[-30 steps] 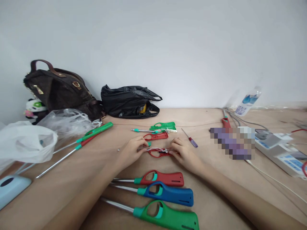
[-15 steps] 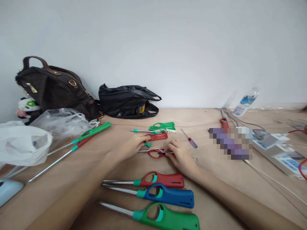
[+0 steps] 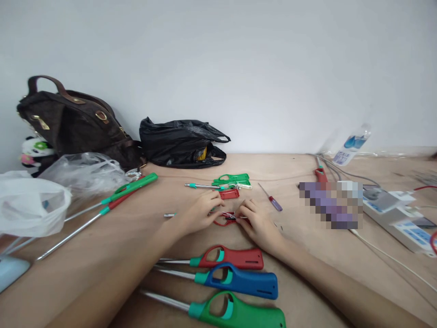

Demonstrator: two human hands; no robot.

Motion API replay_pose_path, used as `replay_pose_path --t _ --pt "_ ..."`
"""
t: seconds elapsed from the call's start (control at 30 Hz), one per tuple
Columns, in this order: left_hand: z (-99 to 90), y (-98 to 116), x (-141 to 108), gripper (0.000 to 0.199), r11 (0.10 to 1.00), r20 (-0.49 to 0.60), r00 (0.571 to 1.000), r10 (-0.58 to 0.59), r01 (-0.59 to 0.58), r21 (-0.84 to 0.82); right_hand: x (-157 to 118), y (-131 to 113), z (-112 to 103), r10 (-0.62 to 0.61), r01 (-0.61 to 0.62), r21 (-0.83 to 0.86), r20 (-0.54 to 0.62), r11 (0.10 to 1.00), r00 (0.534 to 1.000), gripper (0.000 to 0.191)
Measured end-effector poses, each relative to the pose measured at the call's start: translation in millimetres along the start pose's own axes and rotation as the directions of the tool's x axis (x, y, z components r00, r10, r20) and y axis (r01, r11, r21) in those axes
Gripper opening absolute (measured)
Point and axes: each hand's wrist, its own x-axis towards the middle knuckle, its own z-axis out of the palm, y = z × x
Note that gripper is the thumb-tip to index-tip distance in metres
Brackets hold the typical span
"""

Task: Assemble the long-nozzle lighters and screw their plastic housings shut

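An opened red gas lighter shell (image 3: 223, 222) lies between my hands, with thin white wires and a dark part showing in it. My right hand (image 3: 257, 221) pinches its handle end. My left hand (image 3: 200, 212) is over the shell's front part, fingers closed on a small teal trigger, mostly hidden by them. A metal tube end (image 3: 169, 215) sticks out left of that hand. Just beyond lies the other red shell half (image 3: 229, 194), and behind it a green opened lighter shell (image 3: 234, 179) with its tube and inner parts.
In front lie assembled red (image 3: 239, 258), blue (image 3: 252, 283) and green lighters (image 3: 254, 312). A screwdriver (image 3: 275, 203) rests right of my hands. Further out are a power strip (image 3: 392, 218), a bottle (image 3: 351, 146), a black bag (image 3: 177, 141), a backpack (image 3: 75, 123) and plastic bags (image 3: 34, 205).
My left hand has moved right with the teal trigger, from beside the red shell to over its front part. My right hand stays at the handle end.
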Motion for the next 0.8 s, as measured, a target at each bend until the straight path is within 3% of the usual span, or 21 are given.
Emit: replay_pose_path --t 0.3,0.57,0.7,0.8 --pt "4.1 17 18 0.012 0.991 0.136 0.99 0.027 -0.045 0.128 -1 -1 0 -0.012 0.012 -0.003 -0.006 1.0 1.0 0.012" --pt "11.5 13 17 0.012 0.898 0.226 0.956 0.188 -0.261 0.355 0 0 1 -0.023 0.023 -0.047 0.0 0.999 1.0 0.013" --pt "13.1 11 16 0.012 0.909 0.199 0.957 0.212 -0.268 0.319 0 0 1 -0.023 0.024 -0.036 0.001 0.999 1.0 0.013" --pt "11.9 10 15 0.013 0.973 0.131 0.98 0.149 -0.169 0.159 -1 1 1 -0.028 0.028 -0.033 -0.005 0.999 1.0 0.012"
